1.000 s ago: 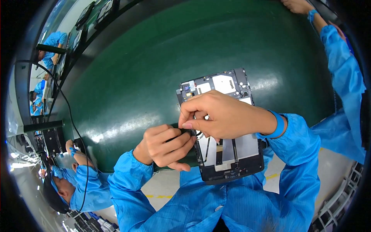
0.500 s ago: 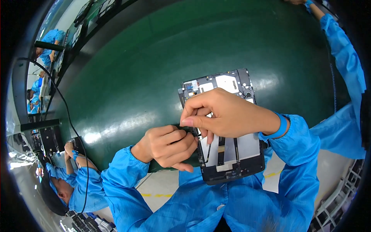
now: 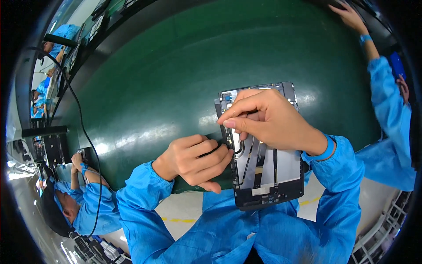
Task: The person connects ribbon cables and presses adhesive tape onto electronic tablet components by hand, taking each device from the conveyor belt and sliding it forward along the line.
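An opened tablet (image 3: pixel 288 169) lies tilted at the front edge of the green table, its inside facing up. It shows a black frame, pale inner panels and dark ribbon cables. My right hand (image 3: pixel 274 119) reaches over its upper half, thumb and forefinger pinched at the left rim. Whatever sits in that pinch is too small to make out. My left hand (image 3: pixel 195 160) is curled beside the tablet, fingertips against its left edge and thumb pointing down. Something thin and dark shows between its fingers; its kind is unclear. My right hand hides part of the tablet's upper inside.
The green table (image 3: pixel 154 88) stretches away ahead. A black cable (image 3: pixel 81 110) hangs down on the left, near a seated co-worker (image 3: pixel 72 202) in blue. At the right, another person's arm (image 3: pixel 387 83) in a blue sleeve reaches along the table's far side.
The tablet and both my hands have shifted slightly right in view. My right hand's pinch sits higher along the left rim. The co-worker's hand at the far right shows more fully, fingers stretched.
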The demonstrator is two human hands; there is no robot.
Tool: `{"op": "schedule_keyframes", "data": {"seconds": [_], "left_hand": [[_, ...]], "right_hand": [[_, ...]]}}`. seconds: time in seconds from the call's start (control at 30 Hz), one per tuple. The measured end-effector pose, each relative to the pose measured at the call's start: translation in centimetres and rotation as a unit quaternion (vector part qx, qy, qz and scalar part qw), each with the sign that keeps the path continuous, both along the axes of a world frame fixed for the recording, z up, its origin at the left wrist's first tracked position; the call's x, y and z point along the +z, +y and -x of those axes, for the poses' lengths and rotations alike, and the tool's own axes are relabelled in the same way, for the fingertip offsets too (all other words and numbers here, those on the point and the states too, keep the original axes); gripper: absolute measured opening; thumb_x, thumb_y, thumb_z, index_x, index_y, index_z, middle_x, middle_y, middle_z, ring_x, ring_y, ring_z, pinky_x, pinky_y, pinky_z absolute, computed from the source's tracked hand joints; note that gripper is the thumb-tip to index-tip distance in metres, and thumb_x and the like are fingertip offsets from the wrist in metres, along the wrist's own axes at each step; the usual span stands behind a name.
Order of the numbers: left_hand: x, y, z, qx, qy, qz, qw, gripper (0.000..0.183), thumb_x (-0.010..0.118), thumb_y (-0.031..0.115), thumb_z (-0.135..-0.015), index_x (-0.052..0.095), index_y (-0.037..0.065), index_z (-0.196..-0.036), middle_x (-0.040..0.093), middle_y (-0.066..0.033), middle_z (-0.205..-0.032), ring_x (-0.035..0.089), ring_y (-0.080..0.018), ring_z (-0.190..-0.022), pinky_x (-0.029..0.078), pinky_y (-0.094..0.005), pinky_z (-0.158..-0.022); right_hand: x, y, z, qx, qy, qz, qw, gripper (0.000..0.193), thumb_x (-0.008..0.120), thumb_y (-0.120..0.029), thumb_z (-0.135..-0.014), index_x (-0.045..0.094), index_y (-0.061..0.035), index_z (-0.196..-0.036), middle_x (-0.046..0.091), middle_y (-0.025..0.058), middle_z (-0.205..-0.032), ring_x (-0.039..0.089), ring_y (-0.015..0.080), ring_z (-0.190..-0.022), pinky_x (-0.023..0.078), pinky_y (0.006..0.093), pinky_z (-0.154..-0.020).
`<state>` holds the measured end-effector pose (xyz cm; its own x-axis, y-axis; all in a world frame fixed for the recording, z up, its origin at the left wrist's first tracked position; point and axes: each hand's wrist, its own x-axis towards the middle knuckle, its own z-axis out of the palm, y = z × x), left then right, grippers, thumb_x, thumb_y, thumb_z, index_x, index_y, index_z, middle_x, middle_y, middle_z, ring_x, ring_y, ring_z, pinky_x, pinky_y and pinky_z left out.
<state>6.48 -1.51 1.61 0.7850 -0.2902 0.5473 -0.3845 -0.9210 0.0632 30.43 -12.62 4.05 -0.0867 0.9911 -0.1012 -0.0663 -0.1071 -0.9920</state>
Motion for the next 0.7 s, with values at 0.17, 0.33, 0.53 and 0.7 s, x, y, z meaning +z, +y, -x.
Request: {"op": "schedule_keyframes", "data": {"seconds": [0.17, 0.33, 0.53, 0.7], "left_hand": [[0.13, -0.14, -0.12, -0.017, -0.006, -0.007, 1.0, 0.058, 0.058, 0.056, -0.109, 0.08, 0.003, -0.104, 0.076, -0.0097, -0.103, 0.067, -0.021, -0.079, 0.053, -0.0299, -0.064], [0.19, -0.13, -0.46, -0.014, -0.005, 0.013, 1.0, 0.052, 0.062, 0.052, -0.108, 0.08, 0.003, -0.103, 0.076, -0.0101, -0.102, 0.067, -0.0208, -0.078, 0.052, -0.0298, -0.062], [0.03, -0.29, -0.64, 0.012, -0.025, 0.006, 1.0, 0.037, 0.07, 0.04, -0.104, 0.081, 0.005, -0.099, 0.075, -0.0078, -0.101, 0.067, -0.0194, -0.077, 0.053, -0.0291, -0.062], [-0.25, -0.15, -0.87, 0.037, -0.044, 0.015, 0.998, 0.03, 0.077, 0.035, -0.099, 0.081, 0.006, -0.096, 0.072, -0.0055, -0.097, 0.067, -0.0189, -0.077, 0.053, -0.0296, -0.062]], "right_hand": [[-0.22, 0.09, -0.17, 0.008, -0.016, -0.017, 1.0, 0.018, 0.075, -0.005, -0.103, 0.082, 0.0076, -0.114, 0.071, 0.0111, -0.098, 0.074, 0.015, -0.079, 0.058, 0.0292, -0.068], [-0.03, 0.12, -0.24, 0.01, -0.021, -0.015, 1.0, 0.018, 0.075, -0.005, -0.103, 0.082, 0.007, -0.115, 0.072, 0.0116, -0.099, 0.075, 0.0159, -0.079, 0.058, 0.0291, -0.068], [0.07, -0.01, -0.28, 0.013, -0.045, -0.029, 0.998, 0.019, 0.074, -0.005, -0.103, 0.082, 0.006, -0.115, 0.072, 0.0118, -0.099, 0.075, 0.0174, -0.08, 0.059, 0.0305, -0.07], [-0.42, -0.19, -0.02, 0.004, -0.025, -0.013, 1.0, 0.019, 0.075, -0.006, -0.103, 0.082, 0.006, -0.116, 0.072, 0.0119, -0.102, 0.076, 0.0171, -0.082, 0.061, 0.0298, -0.073]]}}
